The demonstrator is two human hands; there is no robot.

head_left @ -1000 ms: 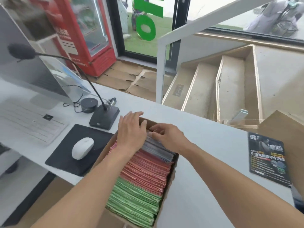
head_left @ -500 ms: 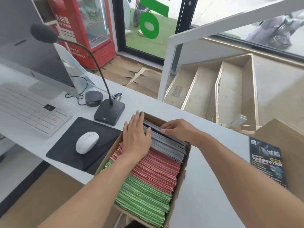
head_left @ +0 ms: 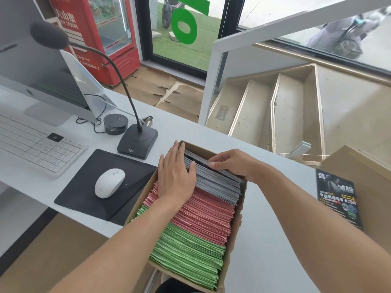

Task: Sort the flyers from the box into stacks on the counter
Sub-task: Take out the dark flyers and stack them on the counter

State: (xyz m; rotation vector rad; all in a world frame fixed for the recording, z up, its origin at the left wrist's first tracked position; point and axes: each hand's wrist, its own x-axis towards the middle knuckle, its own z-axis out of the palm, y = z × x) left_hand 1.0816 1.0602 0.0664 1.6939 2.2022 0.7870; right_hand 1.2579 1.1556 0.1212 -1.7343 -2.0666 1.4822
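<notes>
A: Hands?
B: Left hand (head_left: 176, 176) flat, fingers straight, bracing the dark flyers (head_left: 215, 182); right hand (head_left: 230, 163) pinches their top edges to separate a batch.
A: Where?
B: Far end of cardboard box (head_left: 237, 225), frame center.

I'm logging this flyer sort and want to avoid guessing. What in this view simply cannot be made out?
- How many flyers the right hand pinches: the grey flyers stand too tightly packed.
- Print on the grey, pink flyers and green flyers: only their edges show.
- The box near end: cut off by the bottom edge.
- Flyers under the left hand: covered by its palm.
</notes>
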